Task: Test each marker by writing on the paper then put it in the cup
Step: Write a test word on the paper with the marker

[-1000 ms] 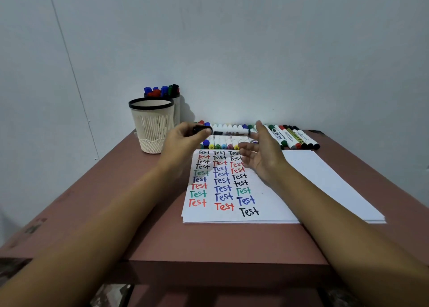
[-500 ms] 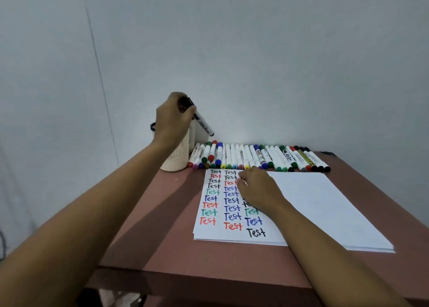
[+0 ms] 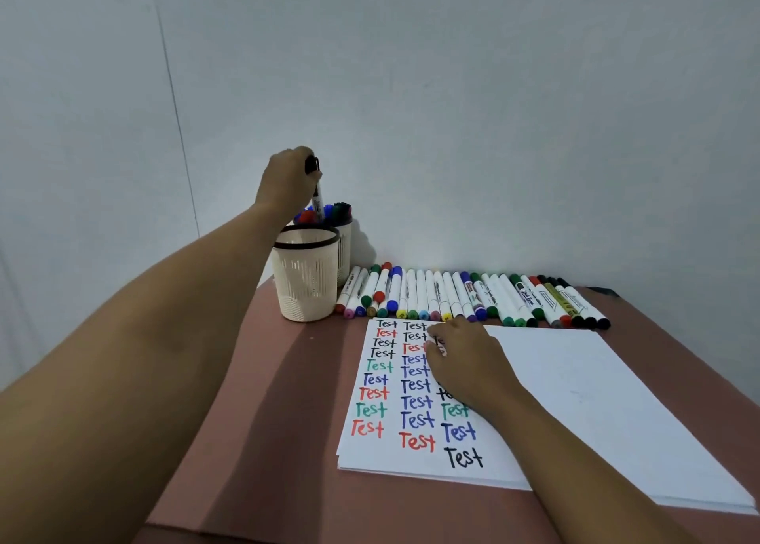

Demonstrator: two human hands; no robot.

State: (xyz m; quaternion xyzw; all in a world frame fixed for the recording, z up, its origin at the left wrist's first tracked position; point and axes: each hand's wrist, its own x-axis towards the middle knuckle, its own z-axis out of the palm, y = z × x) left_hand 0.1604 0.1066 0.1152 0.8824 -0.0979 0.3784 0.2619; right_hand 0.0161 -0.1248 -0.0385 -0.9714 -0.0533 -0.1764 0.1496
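Our left hand [image 3: 288, 181] grips the marker [image 3: 317, 198] over the back-left corner cup [image 3: 344, 247], ready to drop; our relaxed right hand [image 3: 464, 358] steadies the paper [image 3: 575, 379].

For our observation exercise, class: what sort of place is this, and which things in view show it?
Likely a plain indoor workspace, home or office I cannot tell: a reddish table set against bare white walls, holding a paper stack, a row of markers and two pen cups.

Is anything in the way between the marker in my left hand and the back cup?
Nothing visible. The marker hangs right above the back cup, its tip among the stored markers there.
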